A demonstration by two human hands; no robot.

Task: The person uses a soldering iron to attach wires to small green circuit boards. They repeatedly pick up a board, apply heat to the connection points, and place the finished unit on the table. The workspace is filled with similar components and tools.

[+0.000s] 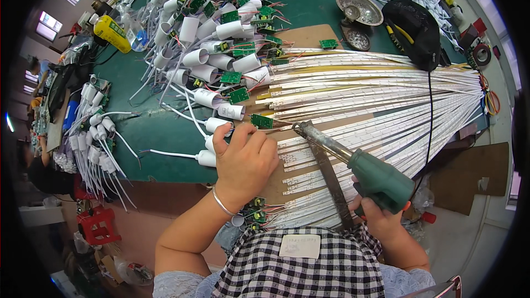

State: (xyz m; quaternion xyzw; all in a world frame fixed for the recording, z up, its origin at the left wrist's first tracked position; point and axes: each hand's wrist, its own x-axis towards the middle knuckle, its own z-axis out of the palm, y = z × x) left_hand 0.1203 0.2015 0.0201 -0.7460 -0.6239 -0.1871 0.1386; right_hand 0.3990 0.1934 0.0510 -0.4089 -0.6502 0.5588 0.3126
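Observation:
My right hand (378,218) is wrapped round the handle of a green soldering gun (381,179). Its metal barrel points up and left, ending near the left ends of the white LED strips (381,91). My left hand (245,160) is curled palm down at those ends, fingers bent; whatever they pinch is hidden. Right beside its fingertips lies a small green circuit board (261,121) with thin wires. White plastic caps (207,158) with white cables lie against its left side. A dark flat bar (331,185) runs across the strips below the barrel.
A heap of white caps and boards (221,44) covers the table's far middle. More white caps with cables (99,132) hang at the left edge. Farther back are a metal bowl (360,9), a black mesh cap (413,30) and a yellow bottle (112,33). A black cord (431,116) crosses the strips.

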